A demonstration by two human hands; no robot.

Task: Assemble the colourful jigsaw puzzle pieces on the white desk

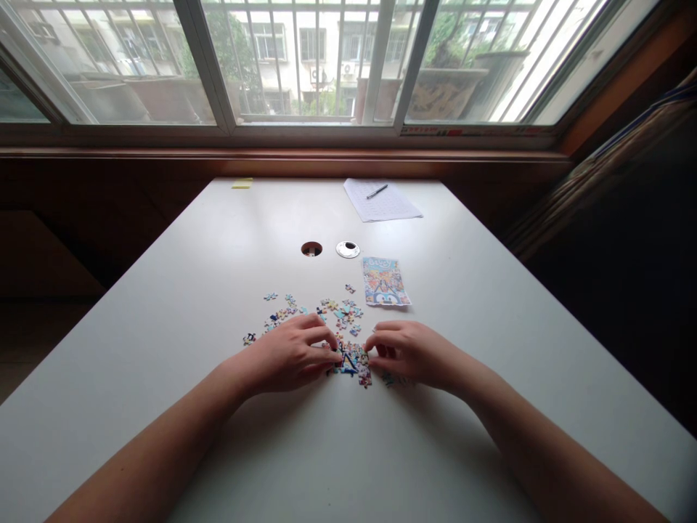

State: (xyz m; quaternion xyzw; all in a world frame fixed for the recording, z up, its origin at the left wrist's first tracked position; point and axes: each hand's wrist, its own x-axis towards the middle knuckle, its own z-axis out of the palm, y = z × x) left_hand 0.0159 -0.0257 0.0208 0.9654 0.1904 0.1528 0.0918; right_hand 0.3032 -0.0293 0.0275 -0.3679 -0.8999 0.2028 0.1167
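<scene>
Prints on puzzle pieces point(351, 361) illegibly small

The tabletop point(190, 290) is white and smooth, matt with a faint sheen. The puzzle pieces point(340, 312) near its middle look like thin printed card, brightly coloured and slightly glossy. The picture sheet point(385, 282) just beside them is printed paper with a light gloss. At the far edge lies a plain matt sheet of paper point(395, 209), with a dark, shiny pen point(377, 192) on it. The round cap point(348, 250) is silvery; whether metal or plastic cannot be told. The sill point(272, 155) is brown varnished wood.
</scene>
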